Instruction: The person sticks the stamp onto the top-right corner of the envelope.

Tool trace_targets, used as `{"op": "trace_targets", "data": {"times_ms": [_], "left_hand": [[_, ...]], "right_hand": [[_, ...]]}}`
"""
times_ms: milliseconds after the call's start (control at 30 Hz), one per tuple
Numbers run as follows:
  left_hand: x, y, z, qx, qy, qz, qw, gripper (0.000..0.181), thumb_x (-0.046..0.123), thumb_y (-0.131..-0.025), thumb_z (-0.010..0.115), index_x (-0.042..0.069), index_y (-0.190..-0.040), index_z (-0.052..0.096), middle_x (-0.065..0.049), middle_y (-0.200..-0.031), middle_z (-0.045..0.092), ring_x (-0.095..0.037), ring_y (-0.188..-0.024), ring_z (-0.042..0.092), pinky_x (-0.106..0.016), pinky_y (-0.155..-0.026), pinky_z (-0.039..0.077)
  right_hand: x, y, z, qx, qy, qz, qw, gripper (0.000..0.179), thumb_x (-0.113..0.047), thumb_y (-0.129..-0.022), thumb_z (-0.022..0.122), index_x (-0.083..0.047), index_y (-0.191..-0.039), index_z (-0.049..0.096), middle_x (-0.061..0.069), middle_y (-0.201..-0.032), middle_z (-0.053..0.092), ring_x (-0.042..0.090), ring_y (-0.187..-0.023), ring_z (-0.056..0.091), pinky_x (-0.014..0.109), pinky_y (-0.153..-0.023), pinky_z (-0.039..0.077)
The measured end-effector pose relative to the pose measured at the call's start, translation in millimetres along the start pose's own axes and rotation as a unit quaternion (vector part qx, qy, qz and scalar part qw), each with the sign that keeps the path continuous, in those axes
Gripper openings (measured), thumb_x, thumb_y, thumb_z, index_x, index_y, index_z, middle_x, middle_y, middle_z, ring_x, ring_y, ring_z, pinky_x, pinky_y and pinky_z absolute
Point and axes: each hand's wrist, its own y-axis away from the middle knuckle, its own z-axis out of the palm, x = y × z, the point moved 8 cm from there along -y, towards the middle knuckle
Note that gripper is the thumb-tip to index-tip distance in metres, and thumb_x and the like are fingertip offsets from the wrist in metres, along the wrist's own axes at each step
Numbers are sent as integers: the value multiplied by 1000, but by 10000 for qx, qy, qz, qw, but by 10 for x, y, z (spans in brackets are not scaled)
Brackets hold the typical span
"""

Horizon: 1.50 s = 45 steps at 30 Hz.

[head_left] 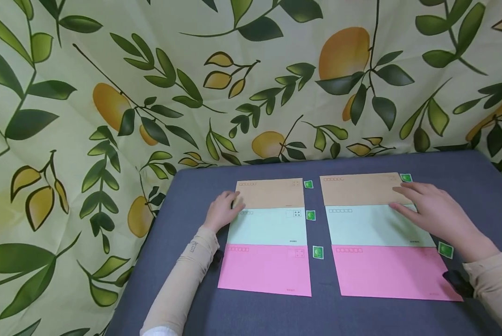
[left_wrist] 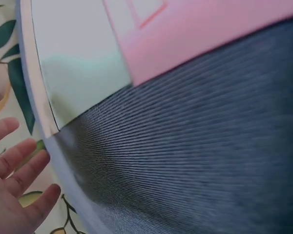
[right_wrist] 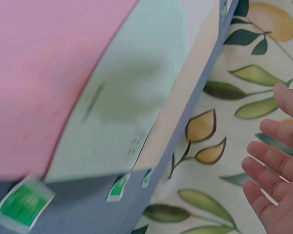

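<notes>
My left hand [head_left: 225, 210] is at the left edge of the left column of envelopes, beside the tan envelope [head_left: 269, 193] and the mint envelope [head_left: 268, 228]. Below them lies a pink envelope [head_left: 265, 270]. Over the right column my right hand [head_left: 440, 214] spreads its fingers across the right ends of another tan envelope [head_left: 360, 189] and mint envelope [head_left: 373, 226]; a pink envelope [head_left: 389, 273] lies nearest. Both hands hold nothing, fingers extended in the left wrist view [left_wrist: 19, 185] and right wrist view; contact with the paper cannot be told.
Green stamps lie right of the left column, such as one stamp [head_left: 317, 252]. Along the right column, stamps [head_left: 446, 249] show too; the right wrist view has a middle stamp [right_wrist: 118, 187]. A dark blue table [head_left: 268, 315] lies beneath; a leaf-patterned cloth [head_left: 234, 107] hangs behind.
</notes>
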Motion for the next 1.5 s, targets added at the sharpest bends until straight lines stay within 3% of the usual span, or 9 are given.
{"op": "trace_targets", "data": {"times_ms": [267, 567, 700, 900, 1133, 1333, 1500], "left_hand": [[-80, -254, 60, -195, 185, -328, 9991, 51, 36, -91, 57, 11, -135, 50, -18, -133, 50, -36, -123, 48, -50, -101, 39], [-285, -335, 175, -226, 614, -680, 9955, 53, 40, -90, 58, 16, -136, 49, -15, -119, 52, -31, -109, 47, -52, -94, 37], [-364, -351, 232, -379, 625, -841, 9938, 57, 44, -88, 58, 22, -140, 44, -14, -117, 50, -30, -106, 46, -51, -92, 35], [-339, -404, 268, -570, 470, -879, 9934, 59, 48, -89, 56, 27, -142, 40, -17, -123, 47, -34, -112, 43, -53, -91, 32], [-326, -428, 245, -700, 855, -1334, 9849, 58, 41, -86, 63, 27, -139, 45, -20, -140, 40, -39, -129, 35, -56, -100, 27], [-348, -472, 211, -704, 1085, -1637, 9780, 57, 37, -82, 70, 27, -135, 51, -13, -145, 41, -34, -136, 34, -59, -104, 25], [-382, -511, 200, -647, 1189, -1668, 9767, 58, 36, -79, 73, 27, -132, 53, -8, -144, 45, -31, -136, 37, -58, -105, 27]], "right_hand": [[-285, -311, 29, 89, -304, -272, 9991, 45, -28, -85, 66, 2, -118, 60, 27, -121, 56, 47, -110, 49, 63, -91, 36], [-564, -616, 263, 12, -676, -579, 9960, 39, -30, -89, 61, 0, -114, 63, 25, -118, 60, 44, -112, 51, 60, -94, 36], [-631, -775, 419, -197, -954, -528, 9938, 37, -28, -90, 60, 0, -114, 63, 24, -117, 60, 43, -112, 51, 58, -93, 39], [-752, -1033, 572, -374, -1210, -461, 9909, 34, -25, -91, 58, 1, -112, 64, 22, -116, 61, 42, -113, 50, 58, -96, 37], [-879, -1265, 755, -578, -1910, -212, 9797, 29, -19, -90, 59, 1, -111, 64, 18, -108, 61, 33, -102, 55, 49, -87, 45], [-948, -1409, 964, -808, -2415, 67, 9670, 27, -14, -90, 58, 3, -112, 62, 18, -106, 60, 30, -95, 54, 44, -83, 47], [-997, -1476, 1142, -958, -2469, 202, 9641, 31, -12, -88, 60, 6, -113, 60, 21, -105, 58, 31, -94, 53, 45, -84, 46]]}}
